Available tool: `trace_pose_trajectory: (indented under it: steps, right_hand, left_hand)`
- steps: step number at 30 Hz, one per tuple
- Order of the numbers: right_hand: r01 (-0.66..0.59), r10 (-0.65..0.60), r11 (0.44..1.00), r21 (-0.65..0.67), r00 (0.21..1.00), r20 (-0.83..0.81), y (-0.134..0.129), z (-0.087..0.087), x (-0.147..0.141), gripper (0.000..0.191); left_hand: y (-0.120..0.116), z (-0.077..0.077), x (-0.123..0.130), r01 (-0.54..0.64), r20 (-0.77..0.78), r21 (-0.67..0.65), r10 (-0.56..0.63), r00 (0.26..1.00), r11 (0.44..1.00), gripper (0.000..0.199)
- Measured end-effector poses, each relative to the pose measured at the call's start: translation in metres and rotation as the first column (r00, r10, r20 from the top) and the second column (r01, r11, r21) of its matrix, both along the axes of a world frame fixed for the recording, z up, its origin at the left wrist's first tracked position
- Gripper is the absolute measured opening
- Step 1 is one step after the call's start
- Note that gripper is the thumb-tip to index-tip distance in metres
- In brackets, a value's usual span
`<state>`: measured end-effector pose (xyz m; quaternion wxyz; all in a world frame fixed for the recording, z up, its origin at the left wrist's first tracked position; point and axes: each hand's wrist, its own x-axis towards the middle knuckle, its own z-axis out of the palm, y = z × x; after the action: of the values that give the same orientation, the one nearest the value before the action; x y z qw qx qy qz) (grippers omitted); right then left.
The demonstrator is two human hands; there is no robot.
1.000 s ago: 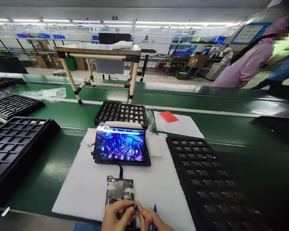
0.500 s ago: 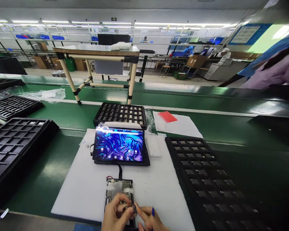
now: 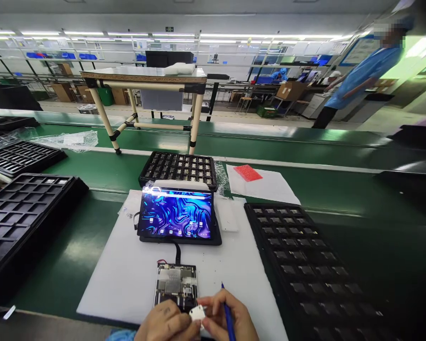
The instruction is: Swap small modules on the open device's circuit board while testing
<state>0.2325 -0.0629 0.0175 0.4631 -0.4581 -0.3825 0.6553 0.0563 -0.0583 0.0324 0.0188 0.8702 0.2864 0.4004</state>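
Nearest my camera, the left hand is closed, its fingertips pinching a small white part, squarish and flat-faced with tiny dark spots. The right hand grips a slim blue pen-like tool upright between its fingers, thumb and fingertip at the part's right edge. I see that part over the lower end of an opened circuit assembly: metal shielding, dark boards, tape strips, any print too small for me to read. A flat black ribbon cable runs from its top to a tablet, which leans back on a black base, its glossy screen showing blue and violet swirls; I can't make out the icon labels. All of this rests on a matte white foam sheet.

To the right I have a black moulded tray of shallow pockets; to the left, a deeper black tray. Behind the tablet sits a filled black tray, then a textured red sheet on white sheeting.

Farther off stand a pipe-legged table and a person in blue.
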Motion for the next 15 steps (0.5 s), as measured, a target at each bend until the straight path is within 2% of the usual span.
trace_pose_trajectory:
  steps: [4, 6, 8, 10, 12, 15]
  right_hand:
    - [-0.155, 0.154, 0.988, 0.015, 0.985, 0.083, 0.014, 0.001, 0.012, 0.026]
    - [-0.129, 0.124, 0.991, 0.040, 0.985, 0.116, 0.022, 0.000, 0.013, 0.023]
    - [0.045, -0.059, 0.995, 0.087, 0.984, 0.166, 0.031, -0.003, 0.012, 0.023]
    - [0.225, -0.254, 0.963, 0.151, 0.943, 0.216, 0.038, -0.009, 0.007, 0.023]
    - [0.280, -0.328, 0.938, 0.203, 0.909, 0.259, 0.042, -0.016, 0.001, 0.022]
    - [0.272, -0.338, 0.931, 0.242, 0.893, 0.296, 0.042, -0.027, -0.006, 0.022]
  left_hand:
    - [0.010, 0.009, -0.006, 0.141, -0.201, 0.023, -0.134, 0.970, 0.990, 0.021]
    - [0.014, 0.012, -0.008, 0.168, -0.210, 0.027, -0.158, 0.965, 0.985, 0.017]
    - [0.020, 0.010, -0.010, 0.098, -0.140, -0.001, -0.097, 0.985, 0.995, 0.024]
    - [0.026, 0.005, -0.010, -0.039, -0.078, -0.091, 0.032, 0.996, 0.995, 0.027]
    - [0.032, -0.005, -0.011, -0.164, -0.085, -0.199, 0.150, 0.985, 0.966, 0.026]
    - [0.036, -0.022, -0.012, -0.244, -0.110, -0.293, 0.222, 0.969, 0.924, 0.026]
